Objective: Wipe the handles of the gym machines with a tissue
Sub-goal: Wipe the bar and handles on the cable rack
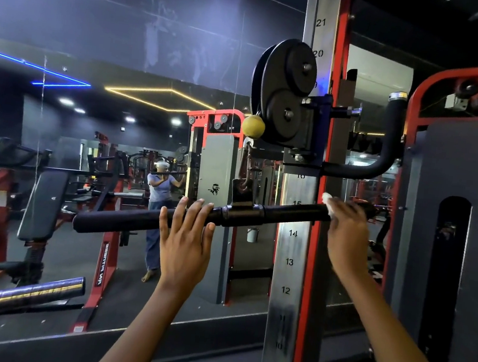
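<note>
My left grip point(186, 234) rests open-fingered on the bar handle point(198, 216) while my right grip point(345, 221) clutches the tissue point(327, 202) against it.

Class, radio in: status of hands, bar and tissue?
Left hand steadying bar, fingers straight. Right hand presses tissue on bar's right end. Nothing blocking.

Both forearms bare from frame edge up to black bar point(127, 222); left hand point(185, 243) and right hand point(344, 230) ungloved. Mirror point(88, 141) behind bar gives full reflection of person point(156, 216): white headset point(162, 165) above bar level, pale blue-grey short-sleeved T-shirt point(159, 187), dark blue loose trousers point(152, 242) below bar, one bare foot point(148, 276) showing
</note>
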`<state>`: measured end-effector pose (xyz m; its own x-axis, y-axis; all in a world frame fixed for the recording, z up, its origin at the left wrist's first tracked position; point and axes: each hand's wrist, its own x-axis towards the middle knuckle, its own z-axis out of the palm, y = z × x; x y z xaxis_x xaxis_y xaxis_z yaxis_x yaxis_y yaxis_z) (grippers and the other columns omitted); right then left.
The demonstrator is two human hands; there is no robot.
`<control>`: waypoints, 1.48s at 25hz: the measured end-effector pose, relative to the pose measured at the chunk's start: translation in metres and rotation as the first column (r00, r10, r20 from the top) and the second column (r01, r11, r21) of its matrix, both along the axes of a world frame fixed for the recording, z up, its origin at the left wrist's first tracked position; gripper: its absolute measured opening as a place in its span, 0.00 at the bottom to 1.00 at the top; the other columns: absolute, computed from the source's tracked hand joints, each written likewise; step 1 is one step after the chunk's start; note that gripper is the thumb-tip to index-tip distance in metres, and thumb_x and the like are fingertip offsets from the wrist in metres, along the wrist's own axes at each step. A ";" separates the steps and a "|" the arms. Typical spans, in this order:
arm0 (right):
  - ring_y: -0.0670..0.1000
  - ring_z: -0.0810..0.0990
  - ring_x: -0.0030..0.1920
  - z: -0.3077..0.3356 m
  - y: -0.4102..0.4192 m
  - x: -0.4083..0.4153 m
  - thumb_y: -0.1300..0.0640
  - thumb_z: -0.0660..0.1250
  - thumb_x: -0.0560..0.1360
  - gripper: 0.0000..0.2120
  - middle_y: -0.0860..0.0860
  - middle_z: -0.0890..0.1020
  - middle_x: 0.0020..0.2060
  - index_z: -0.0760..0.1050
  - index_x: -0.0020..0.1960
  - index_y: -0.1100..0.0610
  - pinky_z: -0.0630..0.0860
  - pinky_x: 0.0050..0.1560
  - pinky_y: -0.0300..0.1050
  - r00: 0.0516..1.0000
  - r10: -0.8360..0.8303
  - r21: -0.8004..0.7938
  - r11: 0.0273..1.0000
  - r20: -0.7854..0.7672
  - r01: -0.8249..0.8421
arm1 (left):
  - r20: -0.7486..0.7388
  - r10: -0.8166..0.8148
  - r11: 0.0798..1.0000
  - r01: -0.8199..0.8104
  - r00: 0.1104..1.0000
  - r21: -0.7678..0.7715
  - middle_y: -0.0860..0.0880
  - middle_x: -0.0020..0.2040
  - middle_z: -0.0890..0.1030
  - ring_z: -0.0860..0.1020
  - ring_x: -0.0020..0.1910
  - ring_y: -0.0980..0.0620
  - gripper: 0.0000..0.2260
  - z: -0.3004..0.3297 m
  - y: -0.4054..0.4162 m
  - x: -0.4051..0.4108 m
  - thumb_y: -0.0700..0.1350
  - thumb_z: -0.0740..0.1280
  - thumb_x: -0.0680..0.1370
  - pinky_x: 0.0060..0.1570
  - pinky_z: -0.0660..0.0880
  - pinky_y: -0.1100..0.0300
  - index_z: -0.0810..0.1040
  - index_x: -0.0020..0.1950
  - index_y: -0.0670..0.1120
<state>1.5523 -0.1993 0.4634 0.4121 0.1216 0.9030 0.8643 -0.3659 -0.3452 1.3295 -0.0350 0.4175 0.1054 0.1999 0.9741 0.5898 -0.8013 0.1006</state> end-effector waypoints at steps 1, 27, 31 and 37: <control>0.59 0.73 0.63 0.003 -0.002 0.003 0.70 0.60 0.76 0.16 0.59 0.79 0.58 0.74 0.62 0.63 0.73 0.62 0.48 0.995 -0.058 0.008 0.998 -0.079 0.059 | 0.003 -0.007 1.000 0.007 1.000 0.002 0.47 0.65 0.75 0.62 0.72 0.46 0.20 -0.001 0.000 0.001 0.52 0.49 0.83 0.75 0.42 0.48 0.74 0.66 0.46; 0.54 0.75 0.59 0.012 0.003 0.028 0.69 0.58 0.77 0.15 0.58 0.77 0.59 0.75 0.61 0.62 0.74 0.61 0.44 0.990 0.000 0.123 0.992 -0.144 0.017 | 0.029 -0.006 0.999 0.007 1.000 -0.032 0.47 0.64 0.76 0.64 0.72 0.45 0.20 -0.004 0.000 0.007 0.51 0.51 0.82 0.75 0.38 0.50 0.75 0.66 0.46; 0.54 0.77 0.60 -0.018 0.033 -0.034 0.70 0.65 0.74 0.15 0.58 0.78 0.58 0.76 0.60 0.65 0.69 0.64 0.48 0.955 0.165 -0.124 0.983 0.246 -0.138 | 0.029 -0.017 0.999 0.018 0.999 -0.027 0.46 0.65 0.75 0.64 0.72 0.44 0.19 -0.005 0.004 0.004 0.50 0.52 0.82 0.75 0.39 0.48 0.74 0.66 0.45; 0.53 0.80 0.49 0.018 -0.006 0.057 0.70 0.58 0.77 0.13 0.59 0.78 0.54 0.74 0.59 0.66 0.77 0.50 0.35 0.991 0.020 0.055 0.998 -0.135 -0.013 | 0.027 -0.032 0.999 0.033 0.999 -0.017 0.46 0.64 0.76 0.64 0.72 0.44 0.19 -0.002 0.005 0.003 0.50 0.52 0.82 0.75 0.38 0.49 0.74 0.66 0.45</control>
<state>1.6096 -0.2054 0.4811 0.5291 0.0819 0.8446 0.8143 -0.3293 -0.4781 1.3323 -0.0296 0.4153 0.0862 0.2134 0.9732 0.5604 -0.8180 0.1297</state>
